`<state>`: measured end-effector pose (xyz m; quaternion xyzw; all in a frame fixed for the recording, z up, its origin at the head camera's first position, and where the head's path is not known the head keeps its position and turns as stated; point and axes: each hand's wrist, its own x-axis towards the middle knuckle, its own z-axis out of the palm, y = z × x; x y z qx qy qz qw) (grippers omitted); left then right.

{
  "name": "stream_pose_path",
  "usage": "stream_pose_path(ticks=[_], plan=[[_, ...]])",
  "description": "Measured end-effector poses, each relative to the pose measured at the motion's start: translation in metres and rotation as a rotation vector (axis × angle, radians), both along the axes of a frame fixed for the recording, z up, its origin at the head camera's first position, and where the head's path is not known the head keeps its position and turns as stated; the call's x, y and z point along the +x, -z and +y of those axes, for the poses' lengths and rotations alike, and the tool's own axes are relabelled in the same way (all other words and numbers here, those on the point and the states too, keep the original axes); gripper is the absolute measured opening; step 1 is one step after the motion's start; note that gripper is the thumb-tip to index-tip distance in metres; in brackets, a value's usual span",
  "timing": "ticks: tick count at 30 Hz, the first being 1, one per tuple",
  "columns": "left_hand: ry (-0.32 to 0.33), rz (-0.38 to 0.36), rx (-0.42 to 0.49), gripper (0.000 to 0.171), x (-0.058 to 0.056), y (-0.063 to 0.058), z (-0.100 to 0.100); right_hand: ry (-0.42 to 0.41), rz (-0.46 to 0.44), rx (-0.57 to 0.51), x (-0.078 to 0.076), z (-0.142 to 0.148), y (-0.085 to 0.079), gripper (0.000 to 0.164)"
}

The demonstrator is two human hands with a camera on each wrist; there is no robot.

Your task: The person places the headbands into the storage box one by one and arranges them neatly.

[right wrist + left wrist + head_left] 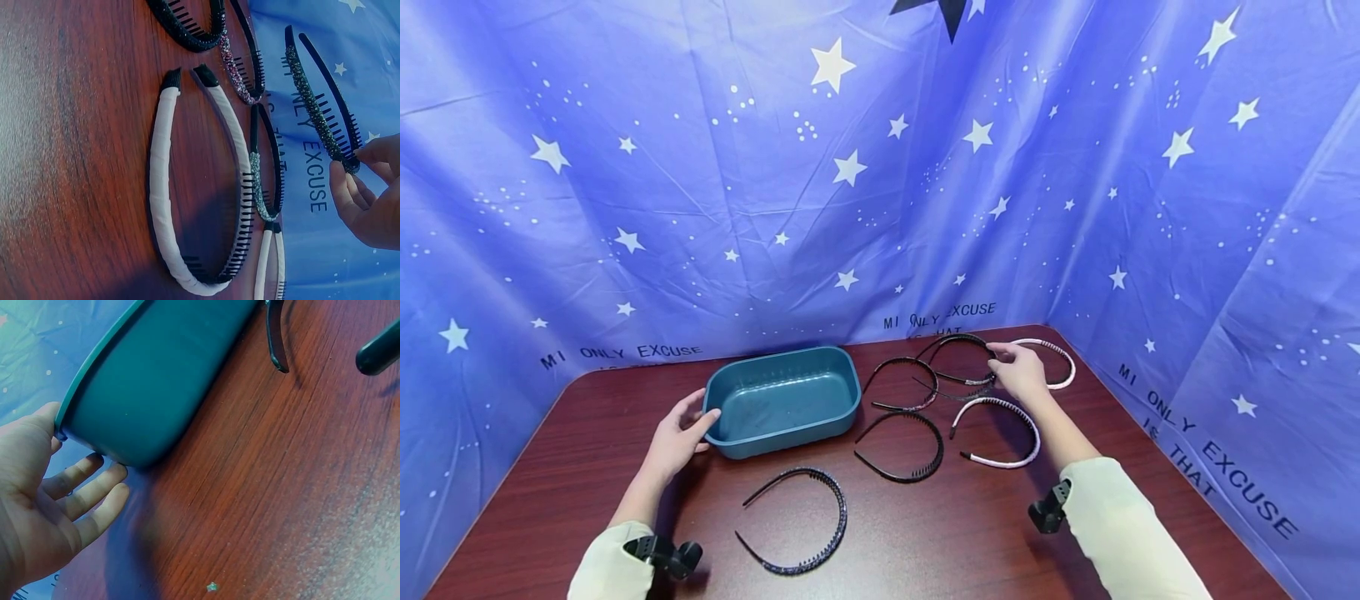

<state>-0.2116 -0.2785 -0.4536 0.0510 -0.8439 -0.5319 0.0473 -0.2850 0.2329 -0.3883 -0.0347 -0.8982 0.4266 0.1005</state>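
A teal plastic basin [782, 404] stands at the back left of the table. My left hand [676, 437] holds its left end, thumb over the rim and fingers against the outside wall, as the left wrist view [59, 500] also shows. At the back right, my right hand [1018, 372] pinches a black glittery headband [312, 106] by its curved, toothed middle, raised above the table. Below it lie a silver-glitter headband [257, 181] and a white headband [164, 187]. A second white headband [1063, 354] lies right of this hand.
Headbands lie about the table: a pink-glitter one [928, 398] beside the basin, a black one [936, 458] nearer the middle and a dark sparkly one [838, 529] in front. A blue star-printed curtain [790, 208] hangs behind the wooden table [917, 542] and along its sides.
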Motion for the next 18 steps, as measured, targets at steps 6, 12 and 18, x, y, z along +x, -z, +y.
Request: stream_pose_path(ticks=[6, 12, 18], plan=[[0.0, 0.006, 0.002, 0.064, 0.0, 0.0, 0.0, -0.007, -0.012, -0.008, -0.002, -0.007, 0.001, 0.036], [0.003, 0.012, 0.002, 0.064, 0.0, 0.0, 0.0, -0.007, 0.007, 0.025, -0.003, -0.015, 0.002, 0.035], [0.002, 0.005, 0.001, 0.064, 0.001, -0.001, 0.0, -0.001, 0.017, 0.051, -0.005, -0.023, -0.001, 0.034]])
